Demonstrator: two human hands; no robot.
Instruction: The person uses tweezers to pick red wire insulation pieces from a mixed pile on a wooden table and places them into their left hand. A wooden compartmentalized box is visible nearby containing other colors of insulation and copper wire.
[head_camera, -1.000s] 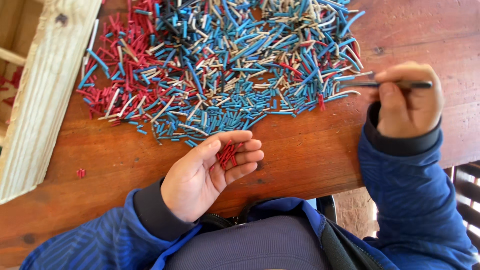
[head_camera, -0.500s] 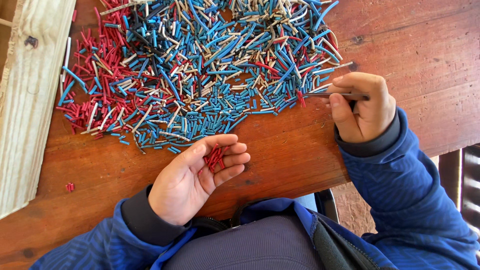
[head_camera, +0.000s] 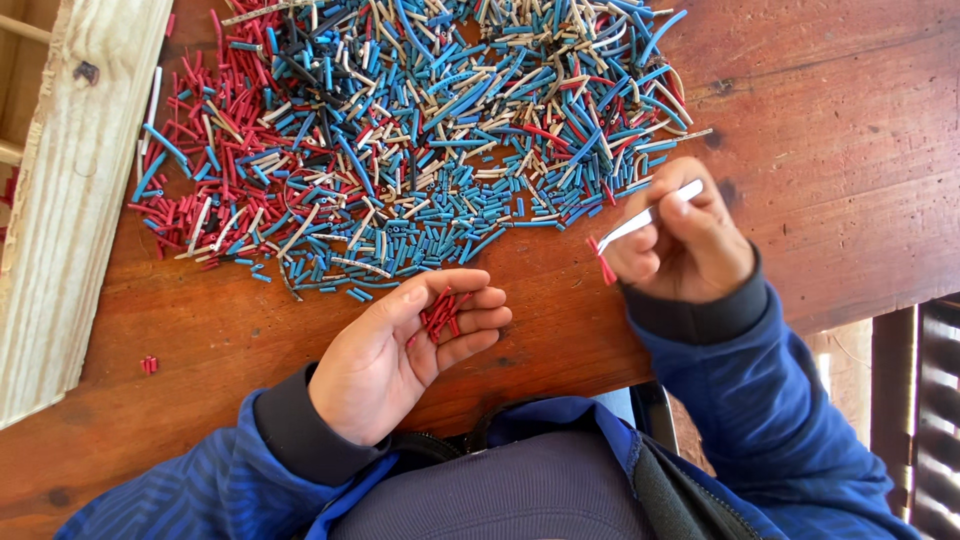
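A wide heap of short tube pieces (head_camera: 420, 130), blue, red, white and black, covers the far part of the reddish wooden table (head_camera: 820, 150). My left hand (head_camera: 400, 360) lies palm up at the near edge of the heap and cups several red tube pieces (head_camera: 440, 312) on its fingers. My right hand (head_camera: 680, 240) grips metal tweezers (head_camera: 648, 214), whose tips pinch one red tube piece (head_camera: 604, 266). That piece hangs to the right of the left hand, a short gap from it.
A pale wooden plank (head_camera: 80, 190) with a knot runs along the table's left side. A stray red piece (head_camera: 149, 364) lies near the front left. The table's near edge meets my blue sleeves; a dark slatted thing (head_camera: 915, 420) shows at the lower right.
My right hand has drawn back from the heap's right edge toward me, with a red piece now in the tweezers. The left hand stays cupped; the view shifted slightly.
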